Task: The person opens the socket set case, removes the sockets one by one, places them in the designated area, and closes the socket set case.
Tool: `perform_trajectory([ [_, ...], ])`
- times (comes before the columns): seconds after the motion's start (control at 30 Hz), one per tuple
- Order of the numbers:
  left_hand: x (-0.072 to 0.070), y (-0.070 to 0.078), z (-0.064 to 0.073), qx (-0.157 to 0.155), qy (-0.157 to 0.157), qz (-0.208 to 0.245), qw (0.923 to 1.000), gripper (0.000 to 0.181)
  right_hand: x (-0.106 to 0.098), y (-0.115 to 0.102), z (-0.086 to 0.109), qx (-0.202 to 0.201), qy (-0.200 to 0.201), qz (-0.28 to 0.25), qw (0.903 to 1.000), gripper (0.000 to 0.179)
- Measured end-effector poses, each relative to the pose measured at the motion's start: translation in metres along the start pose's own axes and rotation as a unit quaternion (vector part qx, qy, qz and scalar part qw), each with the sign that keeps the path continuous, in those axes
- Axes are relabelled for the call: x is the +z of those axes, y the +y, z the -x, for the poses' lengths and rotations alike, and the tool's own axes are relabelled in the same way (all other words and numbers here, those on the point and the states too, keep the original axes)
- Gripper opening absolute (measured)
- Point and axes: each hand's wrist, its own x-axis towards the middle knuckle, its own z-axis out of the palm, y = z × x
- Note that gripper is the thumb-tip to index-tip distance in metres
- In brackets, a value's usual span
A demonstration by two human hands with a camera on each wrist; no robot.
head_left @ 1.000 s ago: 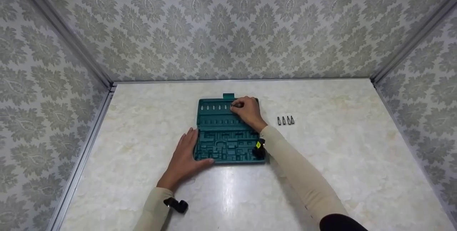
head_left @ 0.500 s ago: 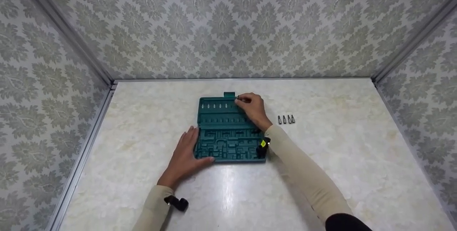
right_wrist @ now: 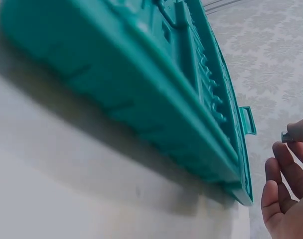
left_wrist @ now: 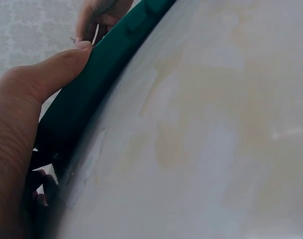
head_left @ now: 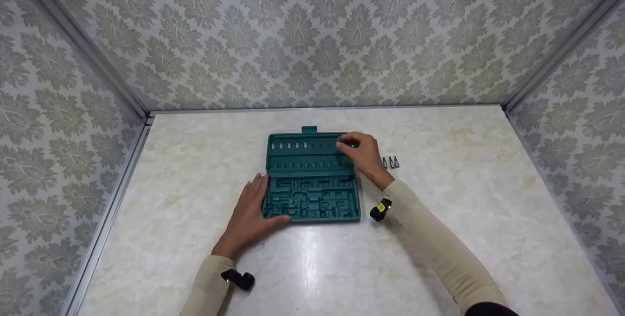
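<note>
A green plastic tool case (head_left: 312, 173) lies open on the table, its lid half at the back. A row of several small pale metal bits (head_left: 289, 145) sits in the lid's left slots. My left hand (head_left: 246, 216) rests at the near left corner, straight fingers along the side and thumb (left_wrist: 67, 62) on the front edge. Beside the lid's far right corner, my right hand (head_left: 364, 152) pinches a small metal bit (right_wrist: 284, 136) between thumb and index finger. Most of that bit is hidden by the fingers.
Dark pointed metal bits (head_left: 392, 162) stand on the table right of the case, partly covered by my right hand. A green latch tab (head_left: 309, 129) sticks out at the lid's back edge. Patterned walls enclose the table on three sides.
My right hand has moved rightward from the lid's bit row to its right corner, and the row shows one bit fewer at its right end. My left hand stays put.
</note>
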Motion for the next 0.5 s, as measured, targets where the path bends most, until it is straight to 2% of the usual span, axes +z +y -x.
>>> perform_trajectory([
  [0.27, 0.000, 0.000, 0.000, 0.006, 0.000, 0.004, 1.0000, 0.132, -0.021, 0.002, 0.016, 0.004, 0.033, 0.018, 0.9993, 0.023],
  [0.5, 0.000, -0.002, 0.000, 0.009, 0.002, 0.005, 0.9999, 0.131, -0.045, 0.009, 0.029, 0.000, 0.059, 0.008, 0.9982, 0.018],
])
